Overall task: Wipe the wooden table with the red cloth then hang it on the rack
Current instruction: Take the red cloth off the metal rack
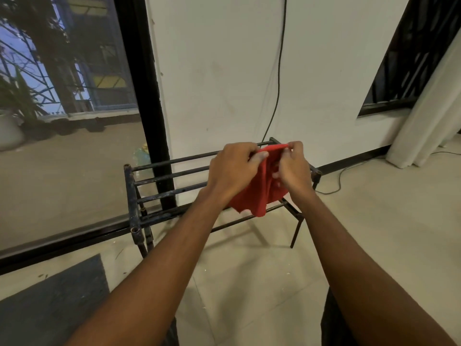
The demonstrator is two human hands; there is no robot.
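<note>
- The rack, a low black frame of parallel bars, stands against the white wall; its left bars are bare
- The left hand has its fingers curled, pinching the left end of the top edge of the red cloth
- The red cloth hangs in the air in front of the rack's right half, not yet draped; whether its lower tip touches a bar I cannot tell
- The right hand pinches the same edge with thumb and fingertips, close beside the left hand
- Risk, in my judgement: with the hands so near each other the cloth hangs bunched, and laid over a bar like this it could sit lopsided and slide to the floor or drop through the gaps
- Releasing one hand before the fabric is over a bar could let it swing out of the other pinch
- The held edge runs roughly left to right, rising slightly toward the right; the cloth's long axis runs down from that edge to a ragged tip that points at the front bars
- The wooden table is not in view
</note>
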